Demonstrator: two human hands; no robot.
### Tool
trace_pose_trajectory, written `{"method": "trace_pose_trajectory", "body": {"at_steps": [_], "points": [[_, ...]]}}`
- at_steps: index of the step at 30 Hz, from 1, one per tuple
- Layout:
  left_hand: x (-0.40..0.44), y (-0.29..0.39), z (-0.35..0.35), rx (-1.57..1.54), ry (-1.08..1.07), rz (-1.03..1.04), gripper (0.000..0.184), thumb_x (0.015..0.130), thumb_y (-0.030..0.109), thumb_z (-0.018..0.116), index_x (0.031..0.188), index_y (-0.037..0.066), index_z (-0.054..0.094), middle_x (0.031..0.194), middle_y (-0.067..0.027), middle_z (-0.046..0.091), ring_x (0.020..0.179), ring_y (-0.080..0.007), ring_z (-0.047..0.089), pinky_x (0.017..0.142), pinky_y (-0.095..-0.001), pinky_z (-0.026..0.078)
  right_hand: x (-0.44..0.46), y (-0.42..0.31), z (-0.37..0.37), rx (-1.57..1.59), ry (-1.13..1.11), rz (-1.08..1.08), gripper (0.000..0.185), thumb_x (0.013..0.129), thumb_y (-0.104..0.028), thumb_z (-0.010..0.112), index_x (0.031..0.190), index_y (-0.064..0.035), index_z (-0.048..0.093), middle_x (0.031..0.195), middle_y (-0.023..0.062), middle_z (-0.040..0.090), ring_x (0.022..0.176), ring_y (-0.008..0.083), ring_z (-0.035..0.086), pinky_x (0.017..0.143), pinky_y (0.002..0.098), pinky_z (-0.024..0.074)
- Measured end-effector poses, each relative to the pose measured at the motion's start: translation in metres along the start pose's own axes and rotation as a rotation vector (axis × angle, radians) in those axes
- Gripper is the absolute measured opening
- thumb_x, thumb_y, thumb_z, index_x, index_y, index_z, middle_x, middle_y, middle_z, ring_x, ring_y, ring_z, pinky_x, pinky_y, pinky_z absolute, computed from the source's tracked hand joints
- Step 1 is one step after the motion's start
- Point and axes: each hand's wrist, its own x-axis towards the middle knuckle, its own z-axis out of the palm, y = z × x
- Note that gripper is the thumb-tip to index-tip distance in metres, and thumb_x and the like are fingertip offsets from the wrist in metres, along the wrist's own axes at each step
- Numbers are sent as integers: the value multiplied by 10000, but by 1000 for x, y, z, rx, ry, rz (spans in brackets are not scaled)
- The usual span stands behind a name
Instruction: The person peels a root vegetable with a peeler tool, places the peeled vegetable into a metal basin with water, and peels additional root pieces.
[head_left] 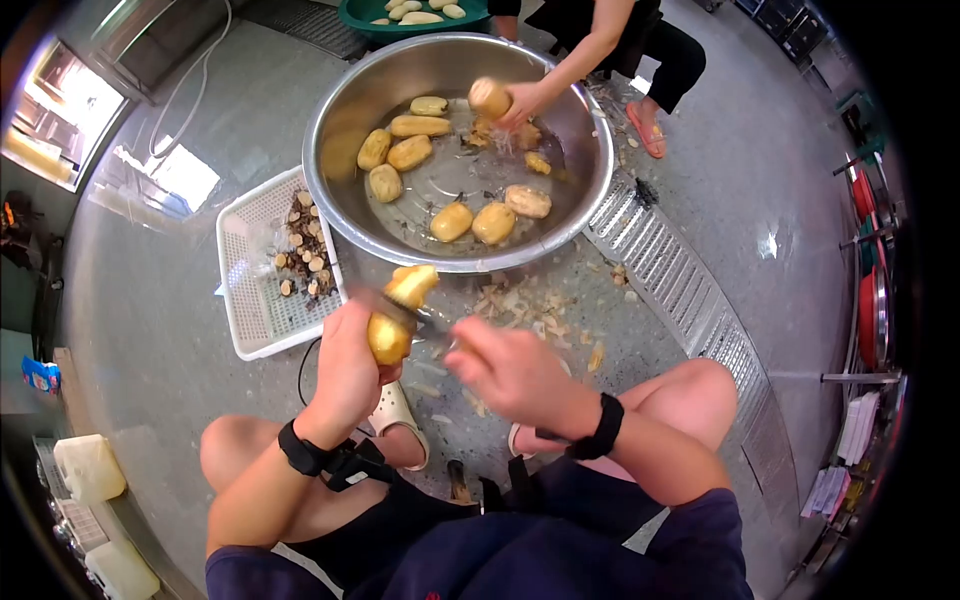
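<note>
My left hand (347,365) is closed round a yellow, knobbly piece of lotus root (390,338), held upright over the floor in front of the basin. In my right hand (515,370), fingers wrapped round its handle, is a knife (432,327). Its blade, blurred by motion, crosses the lotus root near the middle. Just beyond my hands stands a wide metal basin (340,225) with shallow water and several lotus root pieces (493,223) in it.
A white crate (245,300) at the left holds cut-off ends. Peel scraps (520,310) litter the wet floor near a drain grate (680,275). Across the basin, a co-worker's hand (522,105) holds another piece. A green tub (370,25) stands behind.
</note>
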Motion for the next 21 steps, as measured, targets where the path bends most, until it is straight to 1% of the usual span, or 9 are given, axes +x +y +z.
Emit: {"method": "trace_pose_trajectory", "body": {"at_steps": [2,3,7,11,14,15,18,19,21], "points": [[-4,4,13,16,105,-20,414,1106,383,417,1143,28,628,801,-57,626,549,-109,528,432,-246,379,-3,7,1,16,-70,141,254,1036,-287,573,1038,-33,584,746,210,642,724,430,662,634,498,499],[2,-6,-3,3,-28,5,408,1108,382,418,1123,32,627,810,-55,627,554,-105,530,433,-247,381,0,20,-2,-5,-44,223,250,1036,-288,573,1038,-38,581,756,208,644,731,429,663,639,496,500],[-1,4,6,76,-9,33,409,1101,404,430,1126,33,600,782,-81,609,511,-137,501,418,-258,333,15,37,-30,-38,94,348,233,1029,-279,578,1027,-46,579,789,208,642,752,428,662,649,496,498],[-4,4,10,26,64,-7,403,1106,393,425,1104,36,612,810,-64,622,540,-119,517,429,-254,363,-2,-1,-1,29,-81,64,218,1037,-252,560,1030,-37,600,804,209,647,757,418,669,648,504,502],[1,-6,-3,-4,-34,-30,392,1107,382,429,1070,42,619,812,-56,631,552,-120,532,429,-263,376,2,35,-7,-97,17,121,225,1036,-259,564,1043,-36,591,786,206,645,737,417,664,648,511,495],[0,-3,0,0,-16,-39,393,1106,384,428,1061,43,619,804,-56,631,550,-122,534,427,-266,376,14,43,-19,-77,79,262,241,1028,-271,568,1055,-33,584,759,211,634,713,426,652,646,519,492],[3,2,4,22,17,-46,419,1104,399,421,1072,31,617,775,-82,623,518,-132,511,413,-260,336,7,17,-13,2,70,212,242,1032,-270,558,1033,-29,572,737,218,628,698,437,647,630,528,486],[1,0,4,25,38,-54,431,1103,406,417,1082,24,615,764,-96,619,503,-137,498,406,-256,316,0,10,-2,4,19,100,247,1035,-273,547,1031,-27,565,731,228,626,690,444,643,616,539,480],[1,-3,7,37,54,-40,434,1102,404,415,1082,20,616,763,-97,618,503,-136,498,405,-254,315,-4,29,4,-35,25,143,247,1039,-276,540,1048,-30,566,733,232,625,687,446,641,611,543,475]]}}
